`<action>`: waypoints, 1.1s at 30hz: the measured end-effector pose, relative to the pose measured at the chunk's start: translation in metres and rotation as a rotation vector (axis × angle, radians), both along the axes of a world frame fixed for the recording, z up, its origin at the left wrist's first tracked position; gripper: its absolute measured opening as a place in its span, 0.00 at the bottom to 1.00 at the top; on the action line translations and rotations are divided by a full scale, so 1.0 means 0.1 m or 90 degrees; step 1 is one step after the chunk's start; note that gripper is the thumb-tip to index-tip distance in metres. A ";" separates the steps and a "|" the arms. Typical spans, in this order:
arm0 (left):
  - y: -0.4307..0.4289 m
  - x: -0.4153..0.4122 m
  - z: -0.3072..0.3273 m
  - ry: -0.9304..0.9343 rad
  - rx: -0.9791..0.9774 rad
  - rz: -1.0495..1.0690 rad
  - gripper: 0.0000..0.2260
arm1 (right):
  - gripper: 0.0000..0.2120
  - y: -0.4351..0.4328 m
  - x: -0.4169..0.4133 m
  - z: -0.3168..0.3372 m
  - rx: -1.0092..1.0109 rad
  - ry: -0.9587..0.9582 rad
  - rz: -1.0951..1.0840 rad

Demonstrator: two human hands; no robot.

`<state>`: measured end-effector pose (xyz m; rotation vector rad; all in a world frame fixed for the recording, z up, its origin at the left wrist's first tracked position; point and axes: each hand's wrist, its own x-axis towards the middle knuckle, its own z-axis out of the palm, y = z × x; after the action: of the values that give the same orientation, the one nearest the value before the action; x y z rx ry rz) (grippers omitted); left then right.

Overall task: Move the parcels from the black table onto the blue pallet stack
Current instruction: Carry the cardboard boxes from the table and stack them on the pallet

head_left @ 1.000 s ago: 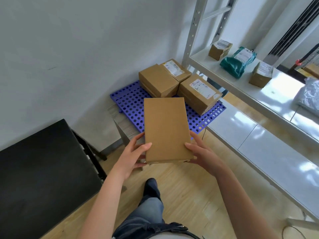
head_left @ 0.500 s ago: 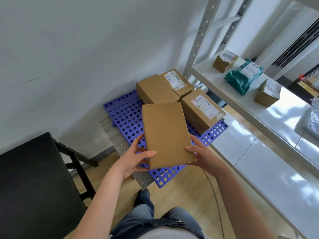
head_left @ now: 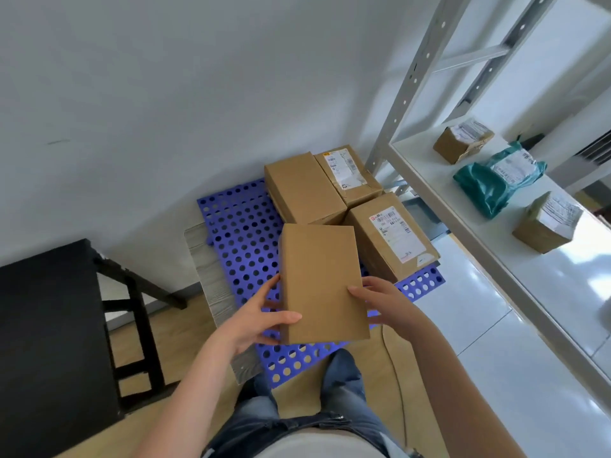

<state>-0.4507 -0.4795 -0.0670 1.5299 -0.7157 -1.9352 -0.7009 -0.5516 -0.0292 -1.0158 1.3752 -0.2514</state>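
Gripping the parcel between both hands.

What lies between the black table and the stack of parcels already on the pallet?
In the head view, only bare perforated blue pallet and a strip of grey board lie between the black table and the stacked parcels.

— What stood at twelve o'clock?
— A plain white wall, lit by daylight.
— And at three?
— A grey metal shelving rack, its white shelf glossy with glare. At six, a pale wooden floor.
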 end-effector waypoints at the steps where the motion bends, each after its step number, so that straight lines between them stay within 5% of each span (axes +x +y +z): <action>1: -0.02 -0.09 -0.01 -0.002 0.001 0.014 0.51 | 0.13 -0.09 -0.07 0.00 -0.007 0.005 0.017; 5: -0.07 -0.51 -0.04 -0.002 0.004 0.101 0.50 | 0.07 -0.43 -0.30 0.01 -0.022 0.039 0.101; 12: -0.16 -1.27 -0.16 -0.016 0.032 0.304 0.45 | 0.17 -0.88 -0.60 -0.06 -0.074 0.124 0.238; 20: -0.25 -1.50 -0.26 -0.159 -0.010 0.443 0.17 | 0.20 -1.05 -0.63 -0.18 -0.241 0.220 0.357; 26: -0.39 -1.52 -0.31 -0.211 -0.033 0.378 0.19 | 0.19 -1.01 -0.46 -0.30 -0.266 0.246 0.422; 33: -0.40 -1.52 -0.34 -0.167 -0.035 0.395 0.26 | 0.27 -0.96 -0.49 -0.41 -0.308 0.219 0.341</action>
<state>-0.6023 -0.5195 -0.1013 1.7310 -0.3292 -1.2633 -0.7494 -0.6473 -0.0705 -1.8567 1.3120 -0.0011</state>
